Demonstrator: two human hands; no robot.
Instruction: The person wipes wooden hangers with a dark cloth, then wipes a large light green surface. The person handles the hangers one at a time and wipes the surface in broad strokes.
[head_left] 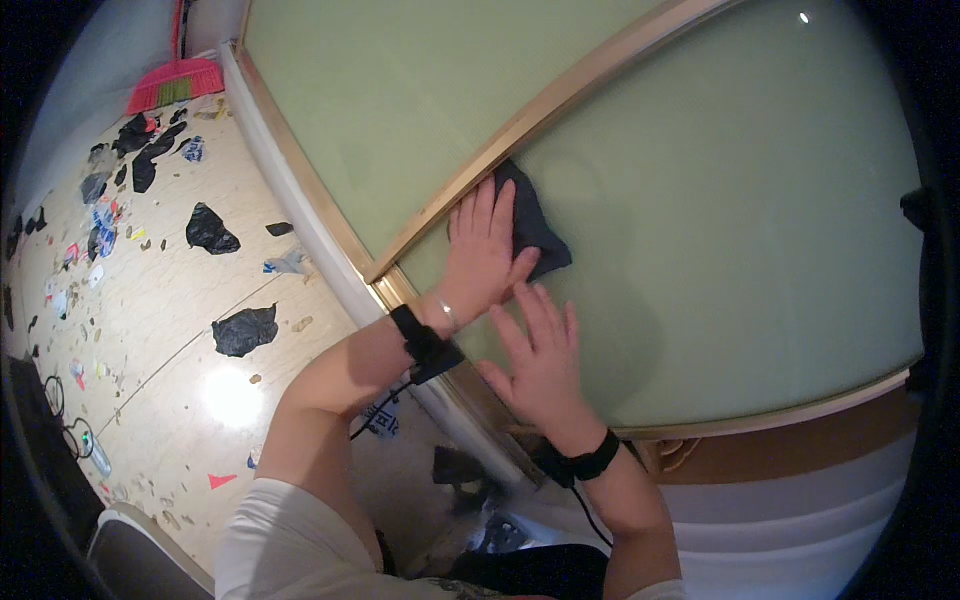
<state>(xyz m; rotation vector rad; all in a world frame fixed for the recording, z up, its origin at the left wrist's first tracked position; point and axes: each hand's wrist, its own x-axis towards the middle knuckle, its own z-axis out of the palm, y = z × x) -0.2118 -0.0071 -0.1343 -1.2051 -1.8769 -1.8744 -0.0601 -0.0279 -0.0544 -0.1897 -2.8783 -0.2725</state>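
My left hand (483,245) lies flat over a dark grey-blue cloth (535,225), against a smooth pale green panel (740,230). Its fingers are stretched out, and its thumb rests by the cloth's lower edge. Part of the cloth is hidden under that hand. Beside it, lower and to the right, my right hand (543,365) is open and empty with its fingers spread, close to the same panel; whether it touches the surface I cannot tell. A light wood-coloured frame bar (560,105) slants just beyond my left fingertips. Each wrist wears a black strap with a cable.
Scraps of black plastic (245,330) and other litter are scattered over the pale tiled floor (165,300) at left. A pink broom (175,85) stands at the far left. A whitish ledge (285,185) runs along the frame. The dark-backed chair (140,550) is at lower left.
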